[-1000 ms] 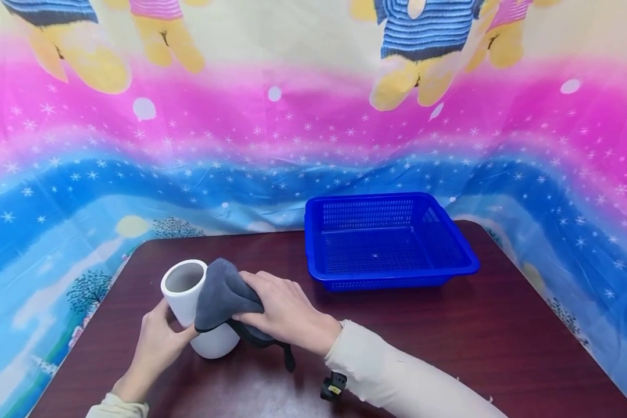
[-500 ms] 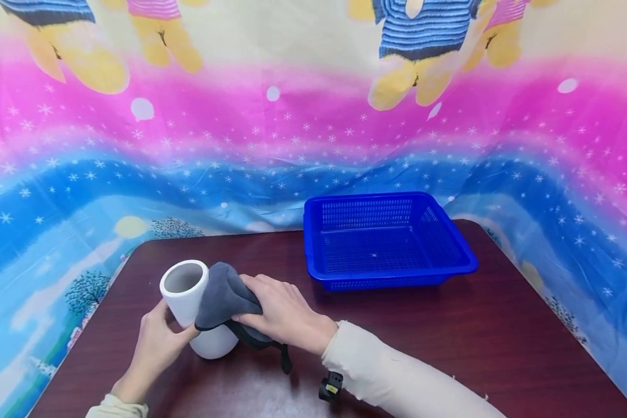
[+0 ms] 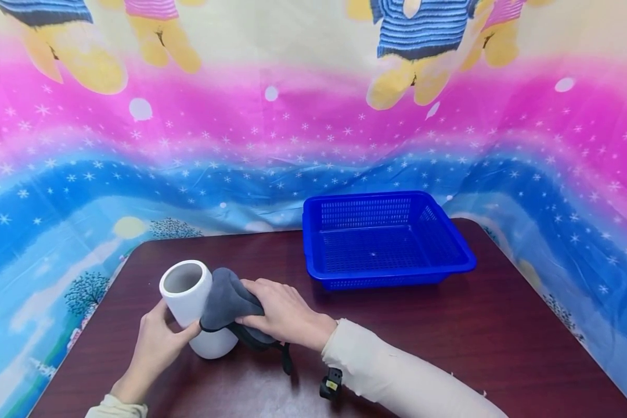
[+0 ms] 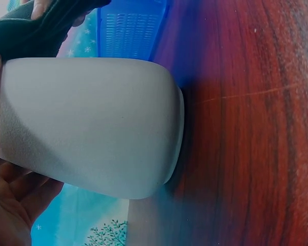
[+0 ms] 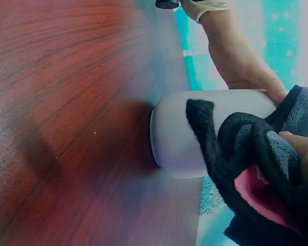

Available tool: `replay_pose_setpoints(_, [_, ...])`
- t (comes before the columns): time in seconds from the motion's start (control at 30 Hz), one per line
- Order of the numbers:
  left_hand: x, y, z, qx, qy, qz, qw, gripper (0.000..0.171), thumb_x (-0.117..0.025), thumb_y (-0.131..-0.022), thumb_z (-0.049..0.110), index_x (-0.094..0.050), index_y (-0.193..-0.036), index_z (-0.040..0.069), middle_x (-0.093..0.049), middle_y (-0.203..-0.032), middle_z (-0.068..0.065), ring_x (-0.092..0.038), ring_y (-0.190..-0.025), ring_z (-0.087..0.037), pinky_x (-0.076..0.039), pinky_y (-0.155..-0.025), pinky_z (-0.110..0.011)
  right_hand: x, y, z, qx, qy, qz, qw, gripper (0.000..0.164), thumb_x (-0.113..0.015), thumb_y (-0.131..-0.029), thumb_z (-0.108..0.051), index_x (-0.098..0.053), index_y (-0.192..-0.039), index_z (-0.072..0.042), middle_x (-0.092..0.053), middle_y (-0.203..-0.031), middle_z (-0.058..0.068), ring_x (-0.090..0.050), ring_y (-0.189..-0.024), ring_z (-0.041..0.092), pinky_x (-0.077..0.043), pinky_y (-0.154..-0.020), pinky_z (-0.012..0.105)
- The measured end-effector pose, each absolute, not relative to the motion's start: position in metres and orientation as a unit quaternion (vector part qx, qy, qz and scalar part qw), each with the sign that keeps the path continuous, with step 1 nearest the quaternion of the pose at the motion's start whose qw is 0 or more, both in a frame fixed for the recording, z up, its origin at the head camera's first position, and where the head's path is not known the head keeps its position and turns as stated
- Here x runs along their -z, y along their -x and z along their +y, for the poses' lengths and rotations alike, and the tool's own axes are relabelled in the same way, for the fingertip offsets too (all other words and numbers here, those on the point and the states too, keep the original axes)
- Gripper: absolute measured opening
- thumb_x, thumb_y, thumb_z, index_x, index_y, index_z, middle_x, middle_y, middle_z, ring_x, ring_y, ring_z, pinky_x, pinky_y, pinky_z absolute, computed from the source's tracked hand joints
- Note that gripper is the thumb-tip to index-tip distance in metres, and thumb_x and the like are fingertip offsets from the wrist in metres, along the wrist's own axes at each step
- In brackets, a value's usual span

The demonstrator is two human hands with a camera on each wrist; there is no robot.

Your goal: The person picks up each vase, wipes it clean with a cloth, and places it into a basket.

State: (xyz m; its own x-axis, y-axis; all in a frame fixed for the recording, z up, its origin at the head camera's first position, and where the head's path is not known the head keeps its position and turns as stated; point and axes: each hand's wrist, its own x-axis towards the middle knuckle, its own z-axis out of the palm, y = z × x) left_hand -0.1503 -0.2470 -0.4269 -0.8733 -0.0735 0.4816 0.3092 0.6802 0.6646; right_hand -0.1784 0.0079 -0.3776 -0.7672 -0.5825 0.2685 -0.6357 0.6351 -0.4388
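A white vase [image 3: 185, 305] with a round open mouth stands upright on the dark red table, left of centre in the head view. My left hand [image 3: 159, 342] grips its left side, thumb at the front and fingers behind. In my right hand [image 3: 284, 313] is a bunched grey cloth [image 3: 230, 302] with dark edging, laid against the vase's upper right side. The right wrist view shows the cloth [image 5: 236, 148] folded over, with a pink patch inside and a loop hanging down. From the left wrist, the vase's smooth wall [image 4: 92, 113] fills the middle, its base on the table.
A blue plastic basket [image 3: 392, 274] with perforated walls stands at the back right of the table [image 3: 449, 337]. Behind the table hangs a printed cloth backdrop [image 3: 292, 128]. A small black device [image 3: 331, 384] sits under the right sleeve.
My right hand and the cloth have slid slightly down and to the right along the vase, baring more of its upper side. The left hand keeps its grip.
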Motion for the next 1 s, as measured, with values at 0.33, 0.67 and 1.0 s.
replay_pose_setpoints(0.33, [0.427, 0.149, -0.247, 0.401, 0.064, -0.882, 0.238, 0.056, -0.087, -0.068, 0.008, -0.064, -0.117, -0.005, -0.075, -0.099, -0.023, -0.057, -0.081, 0.012, -0.046, -0.064, -0.007, 0.387, 0.180, 0.008, -0.279, -0.330, -0.901, 0.025, 0.053, -0.075, -0.089, -0.044, -0.059, -0.136, -0.027, -0.069, -0.107, -0.008, -0.060, -0.089, 0.003, -0.049, -0.073, 0.020])
replay_pose_setpoints(0.67, [0.428, 0.148, -0.246, 0.406, 0.070, -0.878, 0.244, 0.059, -0.090, -0.069, 0.011, -0.063, -0.120, -0.004, -0.074, -0.100, -0.022, -0.056, -0.083, 0.015, -0.049, -0.062, -0.009, 0.398, 0.182, 0.011, -0.265, -0.335, -0.904, 0.009, 0.049, -0.076, -0.089, -0.042, -0.060, -0.133, -0.026, -0.067, -0.102, -0.009, -0.059, -0.086, 0.004, -0.048, -0.070, 0.020])
replay_pose_setpoints(1.0, [0.430, 0.150, -0.246, 0.408, 0.071, -0.875, 0.252, 0.059, -0.091, -0.067, 0.011, -0.064, -0.118, -0.002, -0.075, -0.097, -0.021, -0.056, -0.081, 0.014, -0.049, -0.061, -0.010, 0.410, 0.181, 0.012, -0.238, -0.339, -0.910, 0.014, 0.048, -0.076, -0.089, -0.041, -0.059, -0.130, -0.026, -0.066, -0.100, -0.009, -0.059, -0.087, 0.004, -0.047, -0.067, 0.020])
